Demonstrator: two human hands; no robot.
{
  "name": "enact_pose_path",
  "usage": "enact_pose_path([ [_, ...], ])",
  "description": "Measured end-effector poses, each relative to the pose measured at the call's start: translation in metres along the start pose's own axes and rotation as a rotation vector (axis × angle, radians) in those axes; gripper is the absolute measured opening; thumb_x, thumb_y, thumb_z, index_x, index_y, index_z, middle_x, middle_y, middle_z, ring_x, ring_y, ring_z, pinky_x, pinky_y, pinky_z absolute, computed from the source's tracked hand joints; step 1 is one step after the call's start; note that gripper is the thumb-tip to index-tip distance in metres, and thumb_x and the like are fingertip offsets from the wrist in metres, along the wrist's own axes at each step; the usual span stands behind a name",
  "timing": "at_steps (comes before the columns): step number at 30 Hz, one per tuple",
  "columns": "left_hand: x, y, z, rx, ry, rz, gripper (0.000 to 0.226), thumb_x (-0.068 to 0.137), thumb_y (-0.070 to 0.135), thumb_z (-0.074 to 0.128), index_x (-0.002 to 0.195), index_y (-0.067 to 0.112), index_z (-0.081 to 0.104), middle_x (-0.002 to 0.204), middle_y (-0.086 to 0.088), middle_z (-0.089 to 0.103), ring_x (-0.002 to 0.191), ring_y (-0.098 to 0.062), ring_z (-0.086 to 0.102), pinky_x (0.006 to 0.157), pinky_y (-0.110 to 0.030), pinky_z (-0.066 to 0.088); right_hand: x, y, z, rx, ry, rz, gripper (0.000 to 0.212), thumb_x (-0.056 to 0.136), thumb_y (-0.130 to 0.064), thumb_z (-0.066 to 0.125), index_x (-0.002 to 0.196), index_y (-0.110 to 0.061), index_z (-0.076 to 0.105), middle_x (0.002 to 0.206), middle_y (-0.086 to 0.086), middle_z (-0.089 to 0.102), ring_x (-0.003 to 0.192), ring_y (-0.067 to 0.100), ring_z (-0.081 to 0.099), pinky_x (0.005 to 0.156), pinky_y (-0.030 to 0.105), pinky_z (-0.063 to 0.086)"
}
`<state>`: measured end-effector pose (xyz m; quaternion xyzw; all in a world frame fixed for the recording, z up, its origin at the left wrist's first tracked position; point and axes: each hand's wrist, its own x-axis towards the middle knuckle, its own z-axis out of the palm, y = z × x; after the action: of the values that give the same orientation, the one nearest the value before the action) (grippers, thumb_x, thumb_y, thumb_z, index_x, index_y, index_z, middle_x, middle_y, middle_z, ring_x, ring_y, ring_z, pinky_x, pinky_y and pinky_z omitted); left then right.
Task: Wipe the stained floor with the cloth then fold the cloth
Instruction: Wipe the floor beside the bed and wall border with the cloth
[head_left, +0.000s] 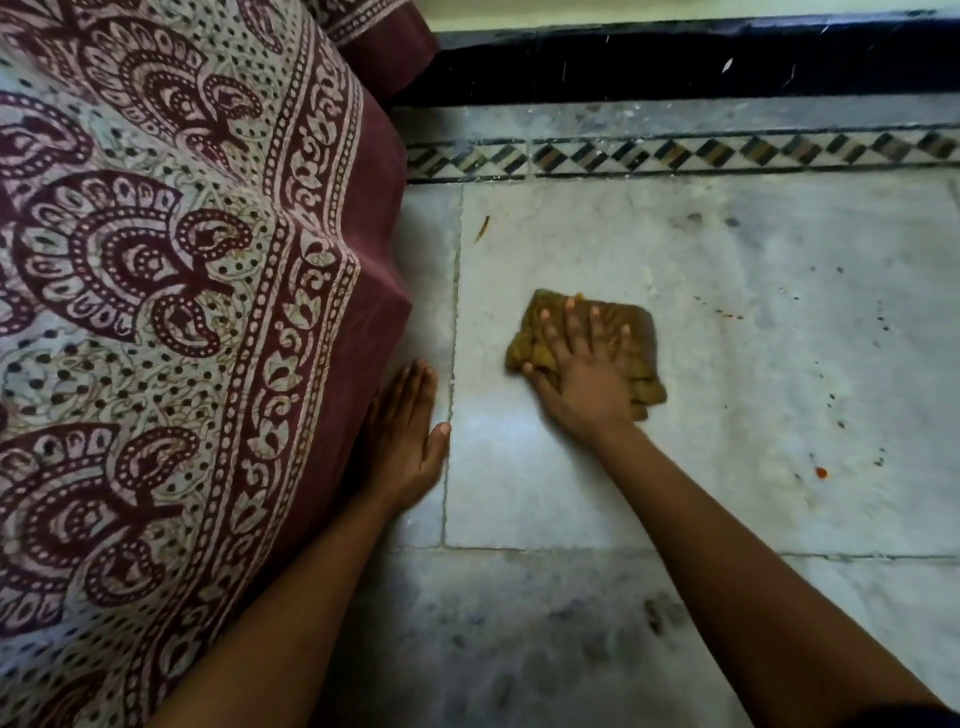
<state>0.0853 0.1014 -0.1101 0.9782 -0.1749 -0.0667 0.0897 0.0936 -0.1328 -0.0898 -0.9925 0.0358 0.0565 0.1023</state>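
Nearest, the left hand (402, 441) rests flat on the floor (519, 493) beside the hanging patterned bedspread (182, 260), its fingers straight and pressed together, apparently bracing the body. If it slips on a damp tile, the person likely loses balance.

Further out, the right hand (582, 369) presses the mustard cloth (623, 332) onto the marble with fingers spread. The cloth is bunched, so it may roll under the palm and smear rather than lift dirt.

To the right, well apart from the cloth, orange spots (821, 472) and dark specks dot the tile; they may be missed or dragged into streaks. Beyond, the patterned border strip (727, 150) could trap grime.
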Motion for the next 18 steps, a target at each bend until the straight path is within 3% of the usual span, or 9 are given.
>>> enact_pose_path([
  [3, -0.001, -0.003, 0.003, 0.009, -0.005, -0.006, 0.069, 0.089, 0.048, 0.013, 0.148, 0.013, 0.006, 0.155, 0.000, 0.002, 0.142, -0.011, -0.003, 0.114, -0.027, -0.012, -0.041, -0.006, 0.011, 0.005, 0.036, -0.216, 0.070, 0.087, -0.056, 0.029, 0.146, -0.025, 0.010, 0.155, 0.011, 0.017, 0.142, 0.037, 0.013, 0.112, 0.048, -0.007],
  [6, -0.001, -0.001, 0.002, -0.011, 0.003, -0.022, 0.071, 0.087, 0.050, 0.008, 0.149, 0.014, 0.005, 0.155, 0.002, -0.001, 0.144, -0.012, -0.002, 0.115, -0.031, -0.009, -0.076, 0.012, 0.018, 0.012, 0.074, -0.148, 0.068, 0.088, -0.055, 0.034, 0.147, -0.026, 0.017, 0.153, 0.009, 0.024, 0.140, 0.037, 0.021, 0.112, 0.049, 0.003],
  [8, 0.004, 0.009, 0.000, -0.034, 0.013, -0.090, 0.072, 0.087, 0.051, 0.006, 0.149, 0.015, 0.008, 0.158, -0.001, 0.004, 0.144, -0.011, -0.001, 0.114, -0.032, -0.008, -0.076, 0.032, 0.011, 0.001, 0.114, -0.025, 0.069, 0.086, -0.057, 0.030, 0.147, -0.029, 0.013, 0.154, 0.005, 0.016, 0.142, 0.036, 0.017, 0.113, 0.048, -0.002],
  [11, 0.033, 0.033, -0.004, -0.067, 0.015, -0.170, 0.070, 0.089, 0.049, 0.011, 0.150, 0.015, 0.010, 0.158, -0.005, 0.006, 0.145, -0.019, 0.004, 0.115, -0.035, -0.007, -0.042, 0.050, -0.004, 0.015, 0.049, 0.087, 0.073, 0.081, -0.065, 0.015, 0.146, -0.035, 0.004, 0.157, 0.002, 0.005, 0.144, 0.033, 0.001, 0.111, 0.047, -0.014],
  [14, 0.082, 0.056, -0.002, -0.110, -0.007, -0.190, 0.067, 0.092, 0.047, 0.017, 0.150, 0.014, 0.009, 0.159, -0.005, 0.004, 0.145, -0.018, 0.001, 0.115, -0.036, -0.006, 0.003, 0.056, -0.011, -0.016, -0.011, 0.026, 0.077, 0.080, -0.067, 0.014, 0.148, -0.032, 0.003, 0.158, 0.005, 0.003, 0.145, 0.028, -0.004, 0.112, 0.044, -0.014],
  [18, 0.106, 0.065, -0.002, -0.027, 0.072, -0.187, 0.064, 0.093, 0.041, 0.021, 0.150, 0.013, 0.012, 0.158, -0.004, 0.009, 0.145, -0.016, 0.007, 0.115, -0.036, -0.004, 0.011, 0.053, -0.009, -0.018, 0.064, -0.076, 0.075, 0.084, -0.064, 0.016, 0.149, -0.026, 0.014, 0.157, 0.006, 0.011, 0.145, 0.029, 0.005, 0.115, 0.042, -0.008],
])
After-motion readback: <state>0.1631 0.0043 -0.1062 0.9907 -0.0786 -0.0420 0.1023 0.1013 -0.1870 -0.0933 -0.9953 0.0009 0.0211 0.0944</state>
